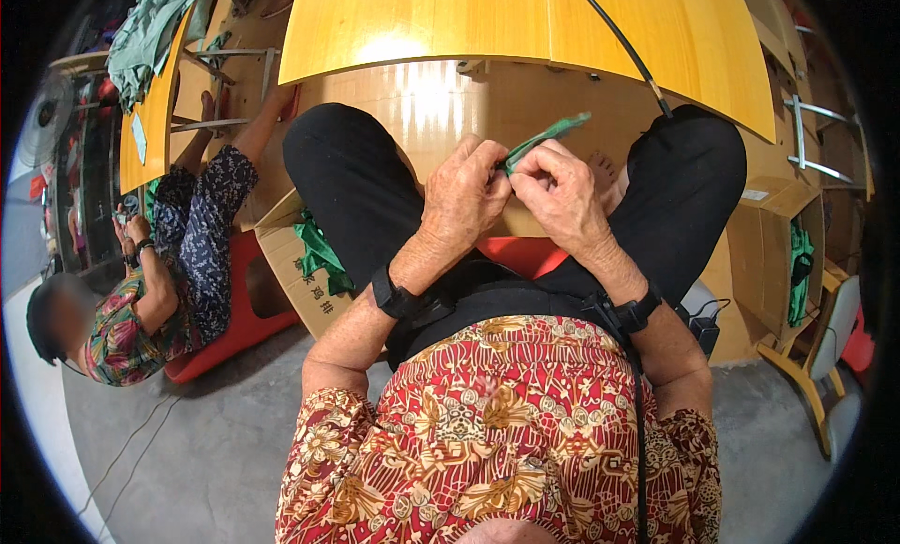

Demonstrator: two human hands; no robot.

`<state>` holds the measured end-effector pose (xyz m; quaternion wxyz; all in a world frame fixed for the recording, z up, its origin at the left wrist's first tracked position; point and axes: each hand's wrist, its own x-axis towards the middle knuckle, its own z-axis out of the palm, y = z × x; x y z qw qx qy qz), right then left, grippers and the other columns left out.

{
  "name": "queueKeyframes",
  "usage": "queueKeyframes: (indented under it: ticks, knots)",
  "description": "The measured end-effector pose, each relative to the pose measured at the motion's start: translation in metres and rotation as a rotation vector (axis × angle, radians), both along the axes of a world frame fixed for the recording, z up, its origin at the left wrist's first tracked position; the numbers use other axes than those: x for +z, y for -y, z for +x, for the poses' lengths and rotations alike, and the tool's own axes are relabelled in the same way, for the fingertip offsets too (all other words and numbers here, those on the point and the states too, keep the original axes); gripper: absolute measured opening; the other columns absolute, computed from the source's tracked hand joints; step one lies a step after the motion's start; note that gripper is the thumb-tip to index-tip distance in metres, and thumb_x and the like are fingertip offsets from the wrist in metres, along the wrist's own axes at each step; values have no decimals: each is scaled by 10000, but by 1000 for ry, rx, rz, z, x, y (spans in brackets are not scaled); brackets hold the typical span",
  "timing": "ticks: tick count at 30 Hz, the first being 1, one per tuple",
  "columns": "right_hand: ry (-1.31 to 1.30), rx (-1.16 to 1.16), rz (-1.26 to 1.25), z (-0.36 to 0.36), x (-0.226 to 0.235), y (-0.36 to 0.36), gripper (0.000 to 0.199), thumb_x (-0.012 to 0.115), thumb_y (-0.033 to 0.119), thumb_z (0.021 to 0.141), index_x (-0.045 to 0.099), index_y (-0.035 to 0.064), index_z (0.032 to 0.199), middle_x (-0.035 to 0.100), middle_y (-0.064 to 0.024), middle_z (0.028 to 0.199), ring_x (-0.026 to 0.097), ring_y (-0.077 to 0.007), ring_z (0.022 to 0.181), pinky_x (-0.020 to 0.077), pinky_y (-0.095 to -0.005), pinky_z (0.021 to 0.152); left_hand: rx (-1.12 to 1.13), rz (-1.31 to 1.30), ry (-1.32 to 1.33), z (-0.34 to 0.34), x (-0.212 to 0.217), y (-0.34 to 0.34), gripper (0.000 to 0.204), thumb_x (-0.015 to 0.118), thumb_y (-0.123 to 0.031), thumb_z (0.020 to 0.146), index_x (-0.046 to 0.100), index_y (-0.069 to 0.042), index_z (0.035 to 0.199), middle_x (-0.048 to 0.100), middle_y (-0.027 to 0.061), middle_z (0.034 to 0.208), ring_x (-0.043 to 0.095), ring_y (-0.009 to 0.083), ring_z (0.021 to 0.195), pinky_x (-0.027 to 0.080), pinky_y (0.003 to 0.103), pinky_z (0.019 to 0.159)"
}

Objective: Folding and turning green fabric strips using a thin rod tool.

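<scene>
A narrow strip of green fabric (553, 132) is pinched between my two hands above my lap. My left hand (466, 190) is closed on its lower left end, with the fingers curled in. Close beside it, my right hand (561, 190) grips the same strip between thumb and forefinger. The free end of the cloth sticks up to the right, past my right hand's knuckles. Whatever lies inside the curled fingers is hidden.
A yellow wooden table (422, 24) stands ahead, with a black cable (623, 43) hanging over its edge. Cardboard boxes with green cloth stand at my left (291, 263) and right (769, 253). Another person (141, 291) sits at the far left beside a red seat (239, 305).
</scene>
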<state>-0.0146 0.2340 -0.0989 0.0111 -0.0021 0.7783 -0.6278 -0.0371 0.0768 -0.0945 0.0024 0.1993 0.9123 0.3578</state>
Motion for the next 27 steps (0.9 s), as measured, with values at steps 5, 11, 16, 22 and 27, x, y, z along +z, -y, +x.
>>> queueKeyframes:
  ticks: [5, 11, 16, 22, 27]
  knots:
    - [-47, -11, 276, -4, 5, -3, 74, 601, 26, 776, 536, 3, 749, 524, -102, 754, 556, -221, 624, 458, -337, 571, 24, 243, 295, 0, -6, 5, 112, 613, -109, 870, 596, -17, 932, 547, 23, 716, 602, 139, 628, 483, 295, 505]
    - [-109, -18, 258, -11, -3, -8, 68, 588, 21, 758, 525, 4, 779, 513, -117, 740, 558, -259, 633, 459, -360, 575, 190, 976, 1145, -2, -6, 5, 116, 624, -213, 914, 587, -113, 958, 483, -61, 644, 440, 34, 521, 357, 189, 435]
    - [58, -28, -11, -12, -13, -9, 72, 590, 26, 762, 590, -24, 814, 593, -80, 703, 558, -137, 626, 466, -299, 588, 155, 1020, 1146, -2, -7, 3, 121, 623, -212, 915, 571, -112, 959, 462, -66, 634, 392, 32, 499, 321, 186, 418]
    - [356, -27, -250, -9, -29, -12, 116, 607, 60, 775, 646, -29, 840, 621, -7, 702, 533, -62, 643, 451, -236, 593, 163, 662, 738, 4, -24, -7, 92, 566, -141, 925, 563, -61, 971, 493, -47, 648, 413, 32, 482, 336, 194, 388]
    - [559, 47, -514, -9, -19, -20, 96, 623, 82, 809, 652, -5, 838, 574, 26, 678, 499, -40, 626, 413, -207, 567, 150, 426, 615, 3, -13, -5, 140, 527, -88, 915, 570, -1, 1018, 548, -12, 690, 452, 49, 454, 376, 223, 360]
